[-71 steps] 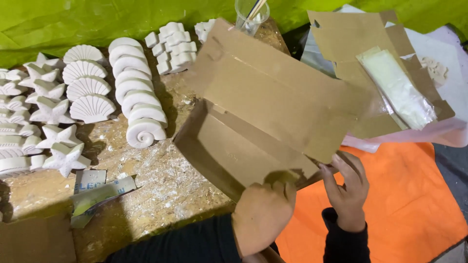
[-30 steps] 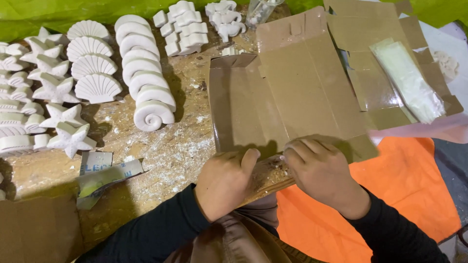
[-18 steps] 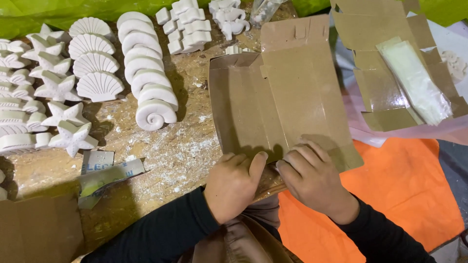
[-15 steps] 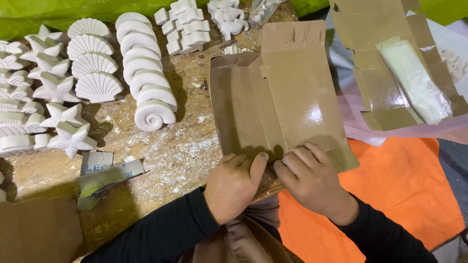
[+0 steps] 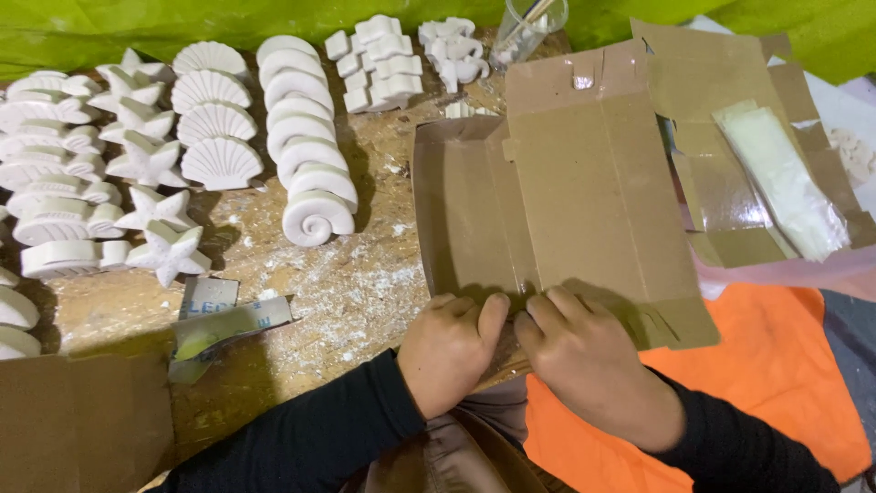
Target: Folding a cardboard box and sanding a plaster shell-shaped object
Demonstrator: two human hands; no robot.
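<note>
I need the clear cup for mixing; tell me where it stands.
In the head view the clear cup stands at the top edge, right of centre, against the green sheet, just above the brown carton and beside the small white casts.

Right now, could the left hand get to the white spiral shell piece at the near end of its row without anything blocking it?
Probably yes. The left hand presses the cardboard box blank, and the spiral shell piece lies up and left across bare, dusty table; nothing stands between them.
</note>
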